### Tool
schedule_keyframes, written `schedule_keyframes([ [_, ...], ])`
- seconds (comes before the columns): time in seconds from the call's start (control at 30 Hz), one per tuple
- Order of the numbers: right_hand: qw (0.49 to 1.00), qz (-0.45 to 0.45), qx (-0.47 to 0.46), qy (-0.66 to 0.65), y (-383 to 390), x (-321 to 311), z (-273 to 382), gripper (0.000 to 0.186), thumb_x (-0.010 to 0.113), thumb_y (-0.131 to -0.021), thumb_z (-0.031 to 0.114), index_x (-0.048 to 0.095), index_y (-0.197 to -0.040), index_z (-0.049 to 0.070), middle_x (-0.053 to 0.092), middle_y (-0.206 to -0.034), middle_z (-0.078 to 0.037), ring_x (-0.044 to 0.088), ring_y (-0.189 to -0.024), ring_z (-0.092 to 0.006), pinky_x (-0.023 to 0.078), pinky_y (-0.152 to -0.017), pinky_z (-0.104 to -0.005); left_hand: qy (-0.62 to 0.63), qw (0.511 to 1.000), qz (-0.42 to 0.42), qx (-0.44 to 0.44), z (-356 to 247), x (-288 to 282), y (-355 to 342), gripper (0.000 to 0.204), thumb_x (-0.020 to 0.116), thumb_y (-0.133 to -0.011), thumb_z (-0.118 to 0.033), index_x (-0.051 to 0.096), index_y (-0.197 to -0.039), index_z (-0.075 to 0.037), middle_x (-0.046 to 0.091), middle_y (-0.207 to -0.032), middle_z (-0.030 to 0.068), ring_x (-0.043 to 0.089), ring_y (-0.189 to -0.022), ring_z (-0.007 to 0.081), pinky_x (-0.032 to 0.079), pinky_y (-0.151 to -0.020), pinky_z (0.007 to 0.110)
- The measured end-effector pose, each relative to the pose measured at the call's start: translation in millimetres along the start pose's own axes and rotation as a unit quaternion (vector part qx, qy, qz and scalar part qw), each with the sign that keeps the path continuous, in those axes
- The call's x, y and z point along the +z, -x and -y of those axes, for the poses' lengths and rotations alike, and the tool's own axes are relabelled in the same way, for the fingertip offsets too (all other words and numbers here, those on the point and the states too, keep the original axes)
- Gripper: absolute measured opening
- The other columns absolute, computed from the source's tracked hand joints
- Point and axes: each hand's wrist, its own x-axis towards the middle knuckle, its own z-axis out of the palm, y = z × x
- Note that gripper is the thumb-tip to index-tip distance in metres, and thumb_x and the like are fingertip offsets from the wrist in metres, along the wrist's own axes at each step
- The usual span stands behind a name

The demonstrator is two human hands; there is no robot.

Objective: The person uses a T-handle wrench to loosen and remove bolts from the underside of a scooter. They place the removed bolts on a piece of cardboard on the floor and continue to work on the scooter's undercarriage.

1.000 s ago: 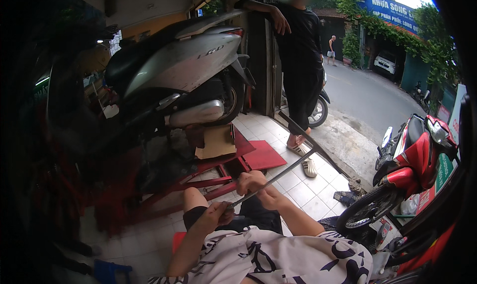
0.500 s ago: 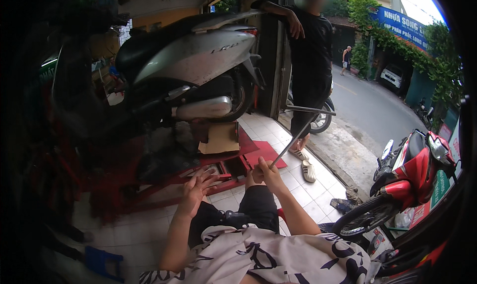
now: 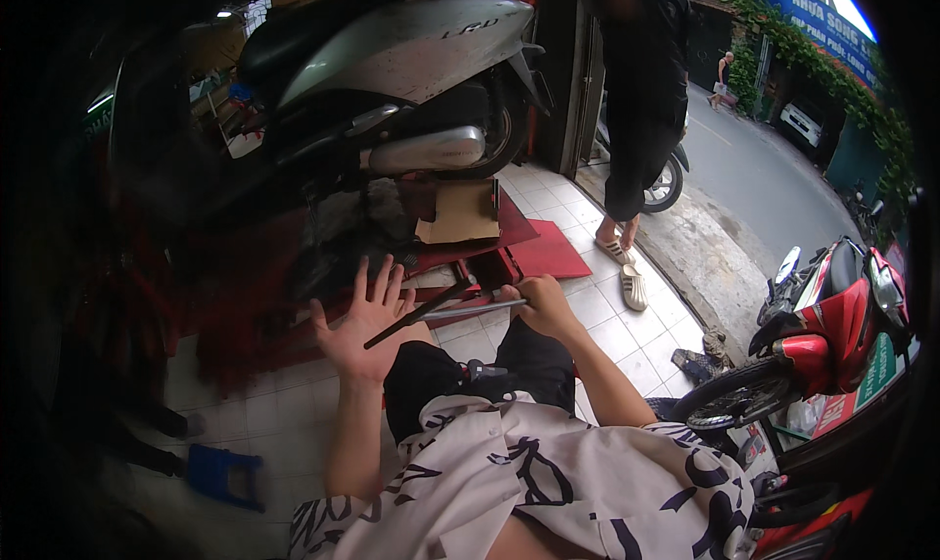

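My right hand (image 3: 544, 305) is closed around the end of a metal T-handle wrench (image 3: 480, 308), whose shaft points left across my lap. The dark crossbar at its far end slants in front of my left palm; whether it touches the skin I cannot tell. My left hand (image 3: 364, 333) is raised with the palm showing and the fingers spread, holding nothing. Beyond both hands a silver and black scooter (image 3: 392, 56) stands on a red lift (image 3: 553, 251). An opened cardboard box (image 3: 458, 210) lies on the lift below the scooter's exhaust.
A person in black (image 3: 641, 100) stands by the doorway in beige clogs (image 3: 634, 288). On the right is a red motorbike (image 3: 813, 350). A blue plastic stool (image 3: 225, 477) sits on the white-tiled floor at lower left. Outside, a street (image 3: 754, 168) runs past.
The wrench has swung down and left, from pointing up and away to lying across toward my left palm. My left hand has turned and spread its fingers wider. The view has tilted down.
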Motion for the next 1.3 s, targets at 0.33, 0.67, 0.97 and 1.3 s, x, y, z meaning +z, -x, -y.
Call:
schedule_keyframes([
  [0.33, 0.995, -0.015, 0.01, 0.102, -1, -21, -11, 0.04, 0.058, -0.088, 0.037, 0.066, -0.065, 0.005, 0.058, -0.06, -0.019, 0.058, -0.065, -0.04, 0.046, -0.062, -0.0465, -0.023, 0.998, 0.031, -0.047, 14, -4, -6, 0.083, 0.043, -0.083, -0.059, 0.023, -0.147, -0.011, 0.022, -0.152, 0.0172, 0.02, -0.141, 0.0305, 0.016, -0.112, 0.047],
  [0.67, 0.995, 0.008, 0.096, 0.023, -14, -13, -48, 0.027, 0.061, -0.084, 0.021, 0.063, -0.066, 0.0, 0.056, -0.06, -0.021, 0.056, -0.059, -0.0384, 0.044, -0.058, -0.044, -0.494, 0.85, -0.137, 0.119, 40, -33, -26, 0.041, 0.051, -0.088, -0.026, 0.044, -0.122, -0.003, 0.048, -0.12, 0.0119, 0.043, -0.118, 0.0227, 0.032, -0.095, 0.033],
  [0.97, 0.952, -0.012, 0.181, -0.246, 0, 1, -111, 0.058, 0.043, -0.099, 0.04, 0.043, -0.054, 0.003, 0.04, -0.051, 0.0, 0.036, -0.05, -0.0082, 0.028, -0.047, -0.0289, -0.242, 0.792, 0.552, 0.1, 151, 188, -61, 0.025, 0.067, -0.075, -0.011, 0.059, -0.097, -0.001, 0.056, -0.094, 0.0138, 0.058, -0.09, 0.031, 0.046, -0.074, 0.041],
  [1.3, 0.94, 0.023, 0.232, -0.249, -9, 12, -82, 0.056, 0.045, -0.099, 0.038, 0.041, -0.054, 0.004, 0.038, -0.05, 0.001, 0.032, -0.049, -0.0084, 0.023, -0.046, -0.0291, -0.139, 0.793, 0.592, -0.034, 288, 220, -44, 0.022, 0.067, -0.074, -0.01, 0.061, -0.093, -0.001, 0.057, -0.086, 0.0143, 0.059, -0.084, 0.0315, 0.047, -0.072, 0.041],
])
